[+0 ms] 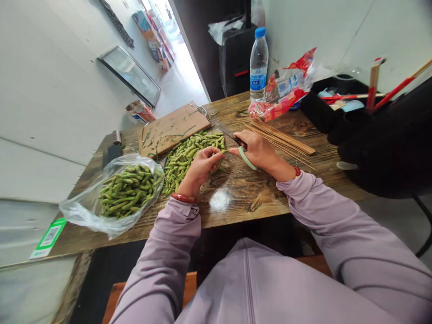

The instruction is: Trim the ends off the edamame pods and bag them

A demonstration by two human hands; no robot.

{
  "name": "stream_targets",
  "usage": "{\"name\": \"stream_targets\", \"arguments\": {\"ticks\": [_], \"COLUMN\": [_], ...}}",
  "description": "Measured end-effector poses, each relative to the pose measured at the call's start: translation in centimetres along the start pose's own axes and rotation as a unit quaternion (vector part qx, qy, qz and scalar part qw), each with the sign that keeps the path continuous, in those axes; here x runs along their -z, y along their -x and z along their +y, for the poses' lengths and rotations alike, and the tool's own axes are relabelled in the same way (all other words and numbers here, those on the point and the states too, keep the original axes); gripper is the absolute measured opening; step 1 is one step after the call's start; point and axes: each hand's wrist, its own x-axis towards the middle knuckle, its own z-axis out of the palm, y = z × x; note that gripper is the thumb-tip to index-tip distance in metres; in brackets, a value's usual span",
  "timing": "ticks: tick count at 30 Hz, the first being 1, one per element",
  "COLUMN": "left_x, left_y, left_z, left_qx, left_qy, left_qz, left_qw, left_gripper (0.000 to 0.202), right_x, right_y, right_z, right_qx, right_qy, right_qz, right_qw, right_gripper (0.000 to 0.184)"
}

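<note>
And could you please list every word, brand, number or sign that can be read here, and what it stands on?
No text can be read clearly.
Bottle: blue label, print too small.
Wrapper: print too blurred.
Card: square code, lettering too small.
Tub: any markings too blurred.

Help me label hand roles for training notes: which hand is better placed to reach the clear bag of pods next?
Probably the left hand: it is nearer the clear bag, while the right hand, farther off, holds scissors.
</note>
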Motion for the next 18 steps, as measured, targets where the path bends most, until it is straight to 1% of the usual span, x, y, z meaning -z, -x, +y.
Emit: {"name": "stream_targets", "arguments": {"ticks": [2,5,7,10,13,18], "left_x": [0.5,0.6,0.5,0.4,0.2,-0.3], "left_y": [0.5,0.8,1.0,1.3,1.7,2.2], "left_z": [-0.1,-0.4,-0.6,-0.7,-0.6,-0.5], "left_qx": [0.016,0.009,0.005,-0.004,-0.017,-0.025], "left_qy": [0.078,0.123,0.128,0.127,0.131,0.133], "left_qz": [-0.009,-0.021,-0.026,-0.019,-0.007,0.006], "left_qw": [0.997,0.992,0.991,0.992,0.991,0.991], "left_gripper": [0.037,0.04,0.041,0.034,0.032,0.034], "right_x": [-0.1,0.0,0.0,0.0,-0.2,-0.2], "right_y": [0.2,0.5,0.7,1.0,1.3,1.5], "right_z": [-0.1,-0.5,-0.9,-1.4,-1.6,-2.0], "right_qx": [0.003,0.003,0.002,0.006,0.014,0.03], "right_qy": [0.003,0.002,0.004,0.011,0.016,0.007], "right_qz": [-0.018,-0.057,-0.082,-0.104,-0.114,-0.12], "right_qw": [1.0,0.998,0.997,0.995,0.993,0.992], "right_gripper": [0.039,0.04,0.041,0.046,0.049,0.049]}}
